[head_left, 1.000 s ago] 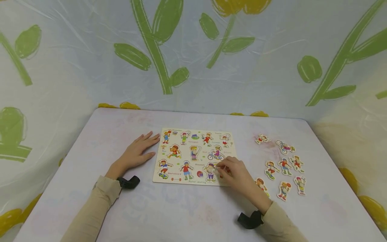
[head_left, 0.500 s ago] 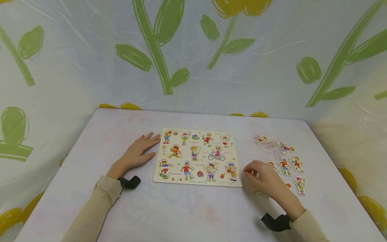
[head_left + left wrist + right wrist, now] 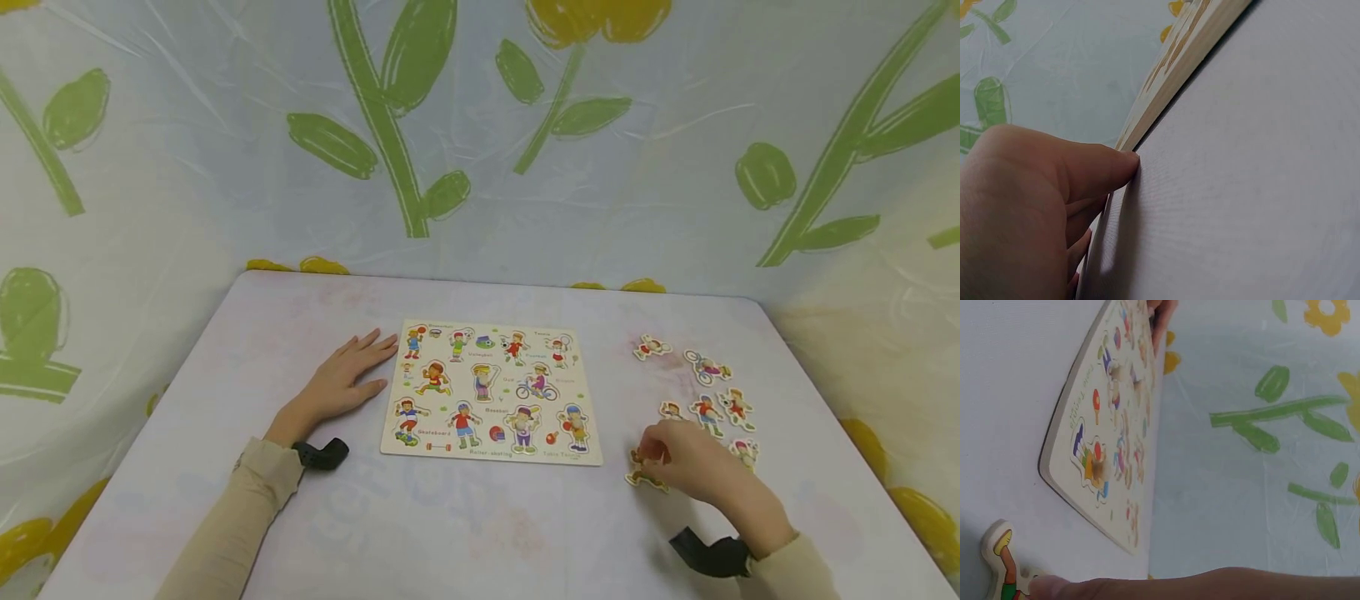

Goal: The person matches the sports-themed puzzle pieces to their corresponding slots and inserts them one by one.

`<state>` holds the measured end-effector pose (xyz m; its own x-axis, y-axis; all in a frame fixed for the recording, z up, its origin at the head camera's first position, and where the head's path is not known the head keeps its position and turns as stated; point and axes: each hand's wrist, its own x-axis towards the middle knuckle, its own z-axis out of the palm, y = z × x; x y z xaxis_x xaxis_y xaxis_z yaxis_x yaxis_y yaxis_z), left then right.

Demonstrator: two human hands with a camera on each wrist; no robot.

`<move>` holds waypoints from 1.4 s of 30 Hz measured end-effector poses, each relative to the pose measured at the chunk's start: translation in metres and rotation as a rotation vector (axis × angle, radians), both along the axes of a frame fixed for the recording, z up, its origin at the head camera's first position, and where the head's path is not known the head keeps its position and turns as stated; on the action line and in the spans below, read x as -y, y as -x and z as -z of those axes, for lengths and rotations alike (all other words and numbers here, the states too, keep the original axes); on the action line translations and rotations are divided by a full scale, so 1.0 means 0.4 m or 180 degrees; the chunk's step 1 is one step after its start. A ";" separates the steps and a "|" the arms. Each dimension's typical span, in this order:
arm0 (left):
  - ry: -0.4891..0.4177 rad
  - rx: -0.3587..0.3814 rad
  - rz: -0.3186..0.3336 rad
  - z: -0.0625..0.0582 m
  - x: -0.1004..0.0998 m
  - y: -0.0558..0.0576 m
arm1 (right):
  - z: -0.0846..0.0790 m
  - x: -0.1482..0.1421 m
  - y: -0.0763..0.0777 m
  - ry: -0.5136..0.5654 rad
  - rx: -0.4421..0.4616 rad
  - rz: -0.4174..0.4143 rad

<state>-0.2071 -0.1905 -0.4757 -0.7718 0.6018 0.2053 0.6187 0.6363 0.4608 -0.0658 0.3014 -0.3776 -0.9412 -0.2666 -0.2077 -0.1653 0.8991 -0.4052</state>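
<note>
Left hand (image 3: 337, 383) lay flat on worktop (image 3: 420, 533), fingers spread, at left edge of puzzle board (image 3: 463, 385). Right of board, yellow-shoed figure piece (image 3: 1007, 569) lay under fingertips of right hand (image 3: 697, 462), partly covered; could not tell whether fingers pinched it. Loose figures (image 3: 736, 407) lay just beyond.

Cream board (image 3: 460, 386) with bright multicoloured figures (image 3: 537, 383)

The table (image 3: 613, 379) leaves a passable lane between the board (image 3: 461, 391) and loose pieces (image 3: 707, 412) crowding the right hand (image 3: 693, 462)
</note>
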 end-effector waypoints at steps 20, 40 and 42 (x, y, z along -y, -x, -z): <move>-0.0026 -0.0107 0.0006 0.002 0.002 0.001 | 0.021 -0.004 0.020 0.0300 0.0369 0.0166; -0.0006 -0.0048 0.0017 0.004 0.001 0.005 | -0.005 0.058 0.079 0.0283 0.0187 0.0029; -0.0005 -0.0038 0.0016 0.005 0.001 0.005 | -0.005 0.069 0.085 0.0295 0.0196 0.0043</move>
<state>-0.2090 -0.1909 -0.4775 -0.7662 0.6053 0.2155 0.6274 0.6324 0.4544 -0.1000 0.2740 -0.3757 -0.9310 -0.2749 -0.2402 -0.1258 0.8593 -0.4957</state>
